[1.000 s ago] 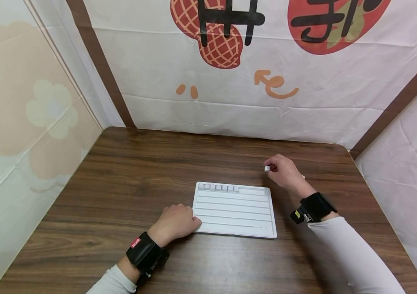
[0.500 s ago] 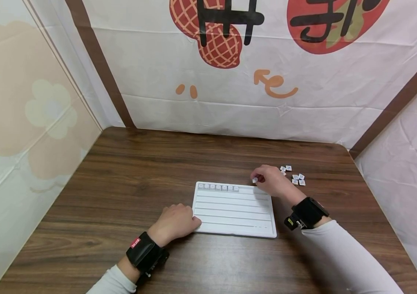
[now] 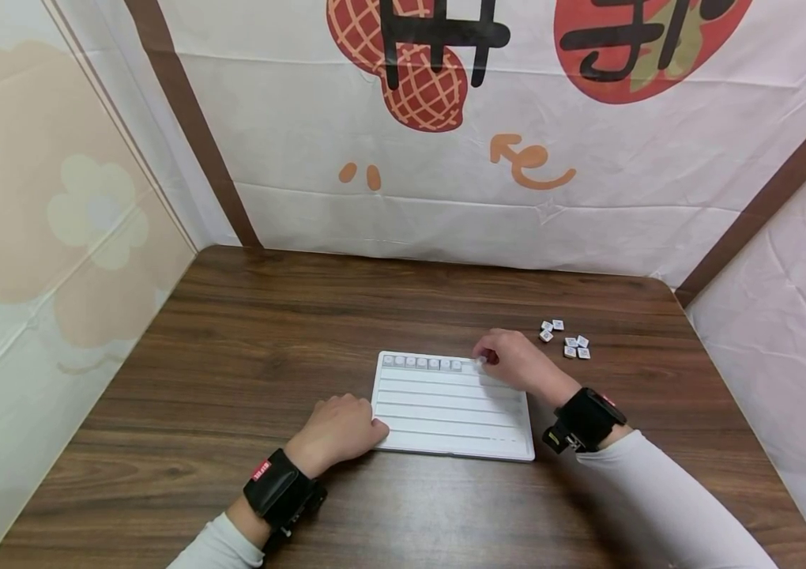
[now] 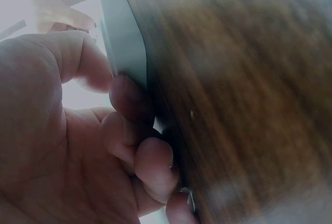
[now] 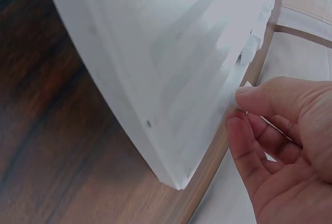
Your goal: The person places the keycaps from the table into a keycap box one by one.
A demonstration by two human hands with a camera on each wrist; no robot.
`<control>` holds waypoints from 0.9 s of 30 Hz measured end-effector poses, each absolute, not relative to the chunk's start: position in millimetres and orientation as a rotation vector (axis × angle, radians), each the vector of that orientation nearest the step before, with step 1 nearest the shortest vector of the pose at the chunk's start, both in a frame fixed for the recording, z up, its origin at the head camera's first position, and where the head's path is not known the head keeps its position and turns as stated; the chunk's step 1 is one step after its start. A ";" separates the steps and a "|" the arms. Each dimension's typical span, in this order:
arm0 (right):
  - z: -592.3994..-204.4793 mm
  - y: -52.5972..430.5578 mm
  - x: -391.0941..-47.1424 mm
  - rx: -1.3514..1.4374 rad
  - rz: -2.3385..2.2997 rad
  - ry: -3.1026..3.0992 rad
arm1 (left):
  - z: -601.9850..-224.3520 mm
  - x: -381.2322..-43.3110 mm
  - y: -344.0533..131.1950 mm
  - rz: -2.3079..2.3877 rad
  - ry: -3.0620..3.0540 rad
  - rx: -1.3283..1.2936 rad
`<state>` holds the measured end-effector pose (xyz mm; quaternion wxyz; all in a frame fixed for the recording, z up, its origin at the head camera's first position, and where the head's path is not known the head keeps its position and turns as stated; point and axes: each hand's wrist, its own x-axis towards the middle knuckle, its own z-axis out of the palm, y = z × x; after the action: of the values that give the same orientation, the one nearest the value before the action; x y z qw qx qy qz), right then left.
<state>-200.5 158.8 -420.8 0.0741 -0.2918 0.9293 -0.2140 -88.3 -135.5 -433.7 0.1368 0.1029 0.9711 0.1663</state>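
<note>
A shallow white tray with long ridged rows lies on the table. Several white keycaps stand side by side in its far row, from the left end. My left hand grips the tray's near left corner, thumb on top and fingers curled at its side, as the left wrist view shows. Over the far row, right of the last keycap and a gap away, my right hand pinches another small white keycap between thumb and forefinger. Fingertips hide much of that keycap in the right wrist view.
Several loose white keycaps lie on the dark wooden table beyond and right of the tray. A printed white cloth hangs behind the table's far edge, with more cloth at both sides.
My right hand has carried the keycap left and toward me, from right of the tray to above its far row. Loose keycaps behind the hand came into view. The left hand stayed put.
</note>
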 end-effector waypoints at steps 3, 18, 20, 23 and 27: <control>-421.1 156.1 -199.1 -0.909 -0.640 2.790 | -433.4 -88.0 -135.6 0.481 2.813 0.297; -422.8 142.8 -192.2 -0.949 -0.575 2.790 | -433.1 -88.4 -135.5 0.493 2.824 0.298; -422.5 141.5 -191.7 -0.936 -0.575 2.784 | -433.3 -88.3 -135.5 0.496 2.822 0.301; -423.2 140.3 -191.4 -0.925 -0.559 2.790 | -432.8 -88.2 -135.7 0.498 2.821 0.303; -423.8 138.7 -191.1 -0.906 -0.551 2.795 | -433.0 -88.5 -135.8 0.498 2.823 0.309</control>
<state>-191.1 138.7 -423.8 0.0761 -0.3021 0.9323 -0.1837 -88.5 -135.8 -433.0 0.1286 0.1063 0.9710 0.1712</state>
